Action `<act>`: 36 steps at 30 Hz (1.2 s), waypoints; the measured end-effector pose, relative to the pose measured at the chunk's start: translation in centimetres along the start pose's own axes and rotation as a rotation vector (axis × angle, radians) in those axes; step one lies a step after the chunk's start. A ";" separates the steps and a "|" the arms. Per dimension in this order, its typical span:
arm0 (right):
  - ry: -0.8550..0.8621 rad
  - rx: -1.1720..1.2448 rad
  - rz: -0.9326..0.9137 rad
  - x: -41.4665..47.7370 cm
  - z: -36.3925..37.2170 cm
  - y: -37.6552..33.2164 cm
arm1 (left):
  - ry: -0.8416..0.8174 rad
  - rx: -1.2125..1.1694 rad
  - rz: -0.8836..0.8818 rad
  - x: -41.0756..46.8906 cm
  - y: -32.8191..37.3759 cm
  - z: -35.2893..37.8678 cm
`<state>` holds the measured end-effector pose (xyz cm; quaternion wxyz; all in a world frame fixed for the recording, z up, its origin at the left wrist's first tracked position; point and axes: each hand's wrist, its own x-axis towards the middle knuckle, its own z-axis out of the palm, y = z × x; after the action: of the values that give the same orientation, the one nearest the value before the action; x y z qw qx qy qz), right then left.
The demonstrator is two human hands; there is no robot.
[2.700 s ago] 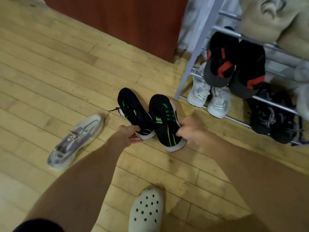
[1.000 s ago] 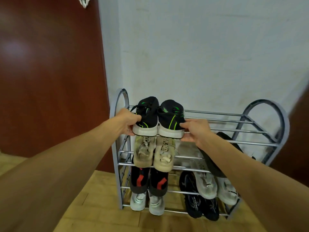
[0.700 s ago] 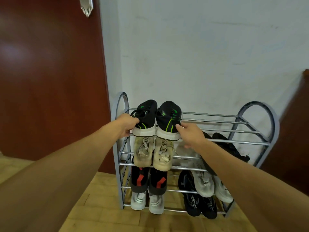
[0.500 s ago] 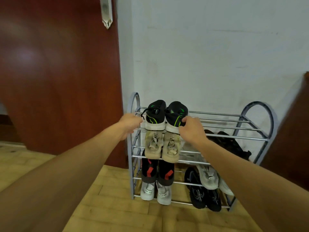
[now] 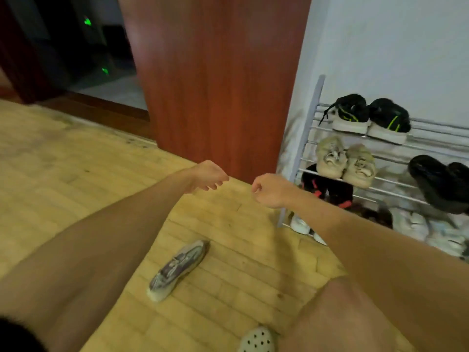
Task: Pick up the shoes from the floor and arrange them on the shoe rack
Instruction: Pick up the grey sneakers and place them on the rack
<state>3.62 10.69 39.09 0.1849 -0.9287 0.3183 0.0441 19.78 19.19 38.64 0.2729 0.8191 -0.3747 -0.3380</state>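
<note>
The black pair of sneakers with green stripes (image 5: 369, 119) sits on the top shelf of the grey metal shoe rack (image 5: 311, 138) at the right. A single grey-purple sneaker (image 5: 177, 269) lies on the wooden floor below my arms. My left hand (image 5: 206, 176) hangs in the air with fingers loosely curled and holds nothing. Beside it, my right hand (image 5: 267, 190) is curled into a loose fist, also with nothing in it. Both hands are well left of the rack, above the floor.
A beige pair (image 5: 345, 162), a black-and-red pair (image 5: 326, 188), black shoes (image 5: 441, 182) and white shoes (image 5: 300, 221) fill the lower shelves. A red-brown door (image 5: 215, 85) stands left of the rack. My foot in a white perforated clog (image 5: 256, 341) is at the bottom edge.
Both hands have let go of the black sneakers, which now rest on the top shelf. My hands drew back leftward, and my view swung down and left to the floor.
</note>
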 end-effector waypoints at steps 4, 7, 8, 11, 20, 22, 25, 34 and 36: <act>-0.159 0.013 0.012 2.3 7.2 -1.5 | -0.045 -0.011 -0.157 1.1 -9.5 1.1; -0.259 0.066 0.045 4.2 12.2 -1.7 | -0.072 -0.031 -0.279 2.6 -16.2 3.0; -0.283 0.081 0.046 4.8 13.7 -1.6 | -0.070 -0.049 -0.307 3.0 -18.4 3.8; -0.326 0.130 0.051 6.5 17.7 -1.0 | -0.027 -0.043 -0.388 4.0 -24.1 6.1; -0.501 0.256 0.133 8.5 28.5 3.6 | 0.136 -0.082 -0.715 7.3 -36.8 12.6; -0.533 0.298 0.138 8.1 29.8 4.9 | 0.153 -0.074 -0.821 8.0 -39.4 14.0; -0.594 0.331 0.160 7.2 30.8 6.8 | 0.162 -0.065 -0.909 8.7 -40.6 14.9; -0.607 0.229 0.181 6.4 27.7 8.2 | 0.077 -0.502 -0.931 5.3 -34.9 17.6; -0.587 0.159 0.156 6.2 25.1 7.7 | 0.129 -0.518 -0.859 4.6 -32.8 17.9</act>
<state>4.74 10.82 12.16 0.3368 -0.8318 0.3240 0.2995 22.58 30.75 2.95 0.3263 0.8238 0.1099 -0.4503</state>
